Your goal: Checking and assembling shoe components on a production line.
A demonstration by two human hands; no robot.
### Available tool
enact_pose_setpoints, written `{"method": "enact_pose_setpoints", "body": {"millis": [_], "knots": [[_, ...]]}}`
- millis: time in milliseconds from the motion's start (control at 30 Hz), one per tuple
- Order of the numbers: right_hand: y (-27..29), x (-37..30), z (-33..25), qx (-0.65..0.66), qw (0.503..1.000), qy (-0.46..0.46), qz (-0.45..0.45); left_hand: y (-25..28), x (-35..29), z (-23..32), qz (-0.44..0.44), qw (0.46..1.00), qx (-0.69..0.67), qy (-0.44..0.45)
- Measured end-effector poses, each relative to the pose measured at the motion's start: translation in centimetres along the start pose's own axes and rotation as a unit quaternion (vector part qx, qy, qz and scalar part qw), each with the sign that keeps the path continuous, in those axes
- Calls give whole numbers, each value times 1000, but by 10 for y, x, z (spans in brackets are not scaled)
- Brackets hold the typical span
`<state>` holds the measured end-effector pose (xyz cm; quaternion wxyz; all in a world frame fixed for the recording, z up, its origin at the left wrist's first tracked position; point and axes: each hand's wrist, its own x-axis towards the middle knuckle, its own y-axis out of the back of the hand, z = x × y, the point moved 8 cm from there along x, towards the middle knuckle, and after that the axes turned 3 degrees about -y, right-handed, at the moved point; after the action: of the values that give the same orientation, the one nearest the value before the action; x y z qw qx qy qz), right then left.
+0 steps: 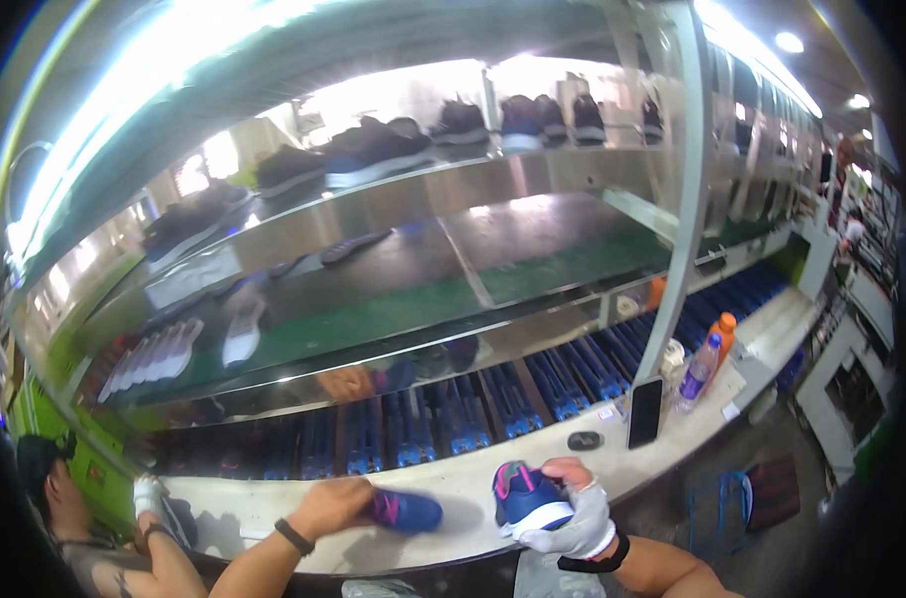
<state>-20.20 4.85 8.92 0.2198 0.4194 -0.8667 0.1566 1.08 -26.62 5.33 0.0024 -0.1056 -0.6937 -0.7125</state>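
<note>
While both hands work at the near edge of the tabletop (473,483), each has its own shoe. Left hand (331,506): bare, black band at the wrist, fingers closed over the heel end of the left shoe (405,511), a blue one with pink inside. That shoe lies flat on the tabletop, long axis running left to right, toe pointing away from the hand toward the other shoe.

Right hand (577,513): white glove, fingers wrapped round the right shoe (527,498), which is blue with a pink collar and a white sole. It stands tipped up, heel opening facing the wearer, sole under the gloved palm.

The two shoes sit near each other, a strip of bare tabletop between them; neither hand touches the other's shoe. The left shoe's toe is the part closest to the right hand.

Beyond: blue rollers (453,424), a dark phone (645,412) leaning upright, a purple bottle (700,374), shelves of shoes above. Another person's arm (154,543) at lower left
</note>
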Motion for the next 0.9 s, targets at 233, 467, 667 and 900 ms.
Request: {"method": "enact_pose_setpoints", "body": {"millis": [233, 467, 667, 900], "knots": [[8, 139, -154, -62, 843, 533, -30, -30, -51, 126, 27, 1000, 11, 6], [-39, 361, -160, -535, 771, 306, 159, -134, -58, 160, 75, 996, 26, 48], [-189, 313, 15, -574, 768, 177, -222, -80, -23, 141, 156, 986, 35, -56], [-335, 296, 57, -554, 750, 180, -313, 30, 0, 107, 405, 859, -261, 174]]}}
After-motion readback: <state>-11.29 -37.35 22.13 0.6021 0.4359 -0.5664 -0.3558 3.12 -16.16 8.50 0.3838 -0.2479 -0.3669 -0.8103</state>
